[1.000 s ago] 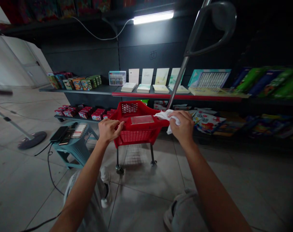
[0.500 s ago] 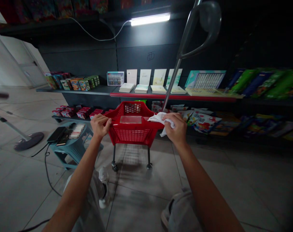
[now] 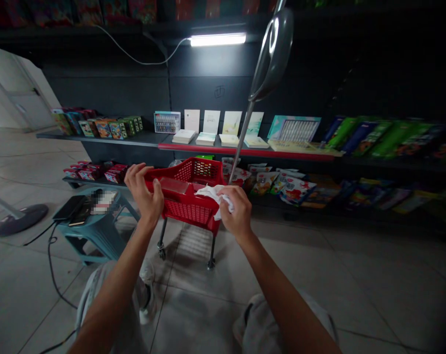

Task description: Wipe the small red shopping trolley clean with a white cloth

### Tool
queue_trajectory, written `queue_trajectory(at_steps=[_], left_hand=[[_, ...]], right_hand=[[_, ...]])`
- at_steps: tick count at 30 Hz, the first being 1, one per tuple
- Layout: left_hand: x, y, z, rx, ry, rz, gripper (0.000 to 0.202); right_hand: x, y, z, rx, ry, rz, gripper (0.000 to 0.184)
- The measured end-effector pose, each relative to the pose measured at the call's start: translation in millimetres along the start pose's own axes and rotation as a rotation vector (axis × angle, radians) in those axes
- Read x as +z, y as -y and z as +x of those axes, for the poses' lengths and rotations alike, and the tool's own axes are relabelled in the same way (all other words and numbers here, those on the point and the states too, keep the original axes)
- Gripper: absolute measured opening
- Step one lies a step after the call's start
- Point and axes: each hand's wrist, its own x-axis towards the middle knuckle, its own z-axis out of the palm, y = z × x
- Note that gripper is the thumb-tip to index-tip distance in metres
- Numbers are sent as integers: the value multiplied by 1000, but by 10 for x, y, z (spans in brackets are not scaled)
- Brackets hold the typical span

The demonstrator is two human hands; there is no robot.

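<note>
A small red shopping cart (image 3: 188, 209) of perforated plastic stands in front of me on dark legs with casters, turned at an angle. My left hand (image 3: 144, 194) is at the left end of its handle, fingers raised and thumb spread apart; whether the palm touches the plastic is hard to see. In my right hand (image 3: 236, 209) is a crumpled white cloth (image 3: 210, 191), pressed against the right part of the cart's handle. A clear panel (image 3: 174, 186) is set in the handle between my hands.
Dark shelves with books (image 3: 206, 139), boxes (image 3: 116, 129) and snack bags (image 3: 296, 189) stand behind the cart. A metal pole (image 3: 243, 132) rises at its right. On the left are a blue stool (image 3: 97, 231) with devices on it, a round stand base (image 3: 22, 221) and a floor cable (image 3: 53, 275).
The cart has turned, its right side swinging nearer to me. My left hand has loosened from the handle, its fingers lifting. My right hand stays on the cloth; the view has shifted right.
</note>
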Motion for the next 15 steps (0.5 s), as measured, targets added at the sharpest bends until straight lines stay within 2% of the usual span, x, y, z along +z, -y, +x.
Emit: queue_trajectory(at_steps=[3,6,9,15], left_hand=[[-35,-412,-95,108,150,-73,24],[8,-643,-262,193,363,-76,24],[78,-642,-393,267,491,5,20],[98,-402,-351,307,518,32,27]], right_hand=[[6,95,-70,-7,38,-16,20],[8,209,-103,-21,82,-15,27],[9,294,-106,-36,107,1,35],[11,252,-79,-79,189,45,39]])
